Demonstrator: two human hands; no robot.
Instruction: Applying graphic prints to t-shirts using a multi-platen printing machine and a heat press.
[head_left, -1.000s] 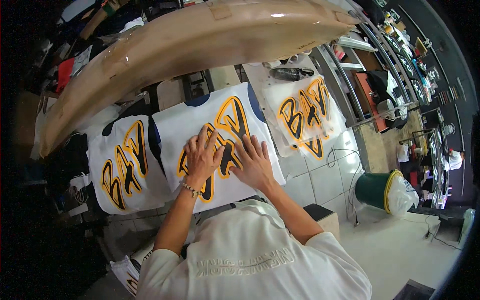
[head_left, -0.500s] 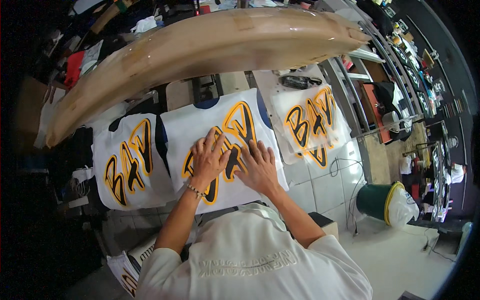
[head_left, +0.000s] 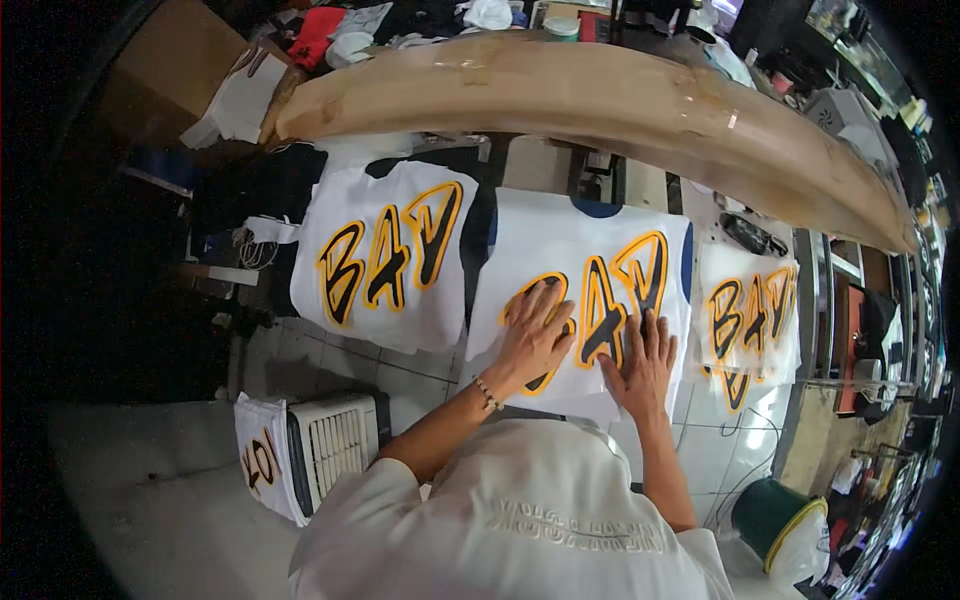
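My left hand (head_left: 538, 335) lies palm down, fingers stretched out, on the first letter of a black lettered print with a yellow-orange outline. That print is on a white shirt (head_left: 535, 235) with a dark blue neckline, spread flat in the middle. Flat on the same shirt, my right hand (head_left: 643, 368) rests by the lower end of the last letter, fingers a little apart. Neither hand holds anything. To the left lies another white shirt (head_left: 335, 205) with the same print. Clear sheets (head_left: 750, 265) carrying matching lettering are stacked on the right.
A long brown taped cardboard bundle (head_left: 560, 95) spans the far side. Beyond the sheets lies a dark wrapped object (head_left: 752, 235). Folded printed shirts (head_left: 268, 470) lean by a grilled box (head_left: 340, 445) at lower left. A green bucket (head_left: 765, 515) stands at lower right.
The view has swung left, so the shirts sit farther right in the picture. On the shirt, my left hand has shifted left onto the first letter; both hands stay flat.
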